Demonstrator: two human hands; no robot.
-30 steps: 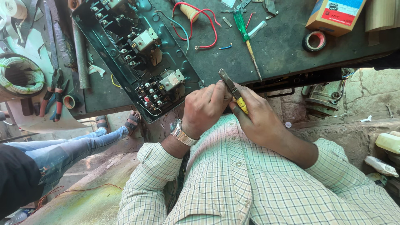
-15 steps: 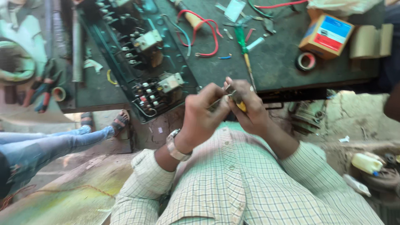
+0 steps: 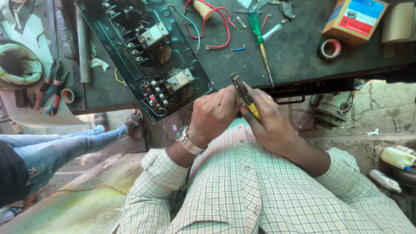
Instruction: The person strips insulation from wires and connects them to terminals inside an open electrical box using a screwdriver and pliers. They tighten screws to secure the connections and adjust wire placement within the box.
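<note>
Just off the near edge of the worktop [image 3: 303,52], both hands meet over the person's chest. The right hand [image 3: 271,125] has its fingers clamped round the yellow handles of a pair of pliers [image 3: 243,93], whose dark nose points up toward the worktop edge. The left hand [image 3: 214,112] has its fingertips pinched together at the pliers' nose; whatever small piece they hold is hidden. Compared with a second ago, the hands sit a little higher and closer to the worktop edge, and the grip on the pliers is unchanged, so the same fine work at the tool's tip appears to be going on. At the near-left part of the worktop lies an open green switch box [image 3: 143,60], holding contact blocks and wiring. A cardboard box [image 3: 353,19] at the far right corner is shut.
</note>
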